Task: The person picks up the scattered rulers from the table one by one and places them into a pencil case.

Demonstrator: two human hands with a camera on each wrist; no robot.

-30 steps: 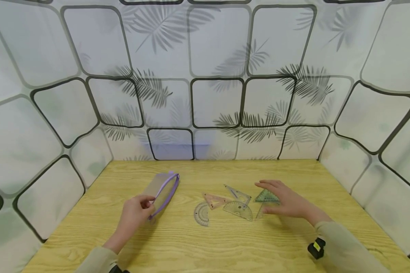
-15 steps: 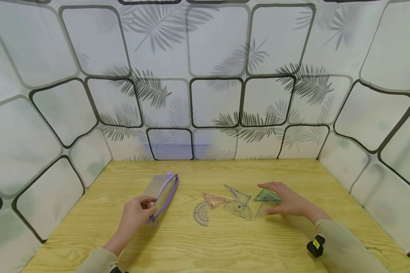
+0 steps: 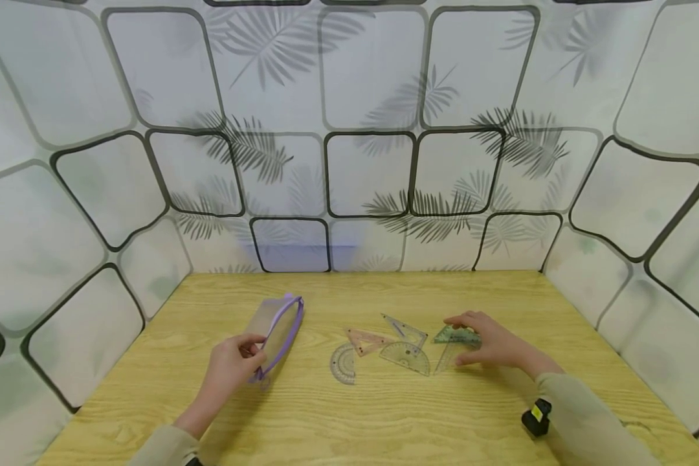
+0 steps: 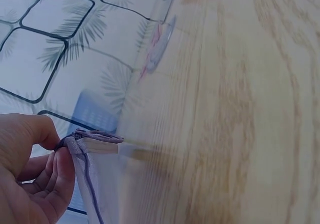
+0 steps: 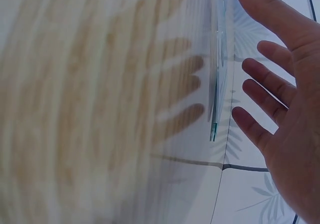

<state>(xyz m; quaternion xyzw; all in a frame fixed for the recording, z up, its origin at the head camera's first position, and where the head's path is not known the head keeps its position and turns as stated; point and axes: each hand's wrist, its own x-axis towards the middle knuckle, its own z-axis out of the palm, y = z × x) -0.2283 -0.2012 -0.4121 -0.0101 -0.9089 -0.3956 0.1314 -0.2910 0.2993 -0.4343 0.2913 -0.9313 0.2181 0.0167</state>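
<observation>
My left hand (image 3: pixel 233 362) pinches the near part of the rim of a see-through pouch (image 3: pixel 268 314) with purple zip edging. The pouch's mouth gapes toward the right. In the left wrist view, thumb and fingers grip the zip end of the pouch (image 4: pixel 95 146). My right hand (image 3: pixel 495 343) hovers at the right with fingers spread and slightly bent, holding nothing. Below it lie a green set square (image 3: pixel 455 334) and a clear set square (image 3: pixel 444 358), partly hidden by the hand. In the right wrist view, the fingers stand apart from the flat pieces (image 5: pixel 215 94), seen edge-on.
Between the hands lie a pink set square (image 3: pixel 366 341), a narrow clear set square (image 3: pixel 406 331), a clear half-round protractor (image 3: pixel 404 359) and a smaller protractor (image 3: pixel 342 364). The wooden table (image 3: pixel 349 427) meets patterned curtains (image 3: pixel 373 175) at the back and sides.
My right hand has shifted slightly to the right over the green set square, its fingers a little more bent. My left hand keeps its pinch on the pouch, whose near end has settled slightly.
</observation>
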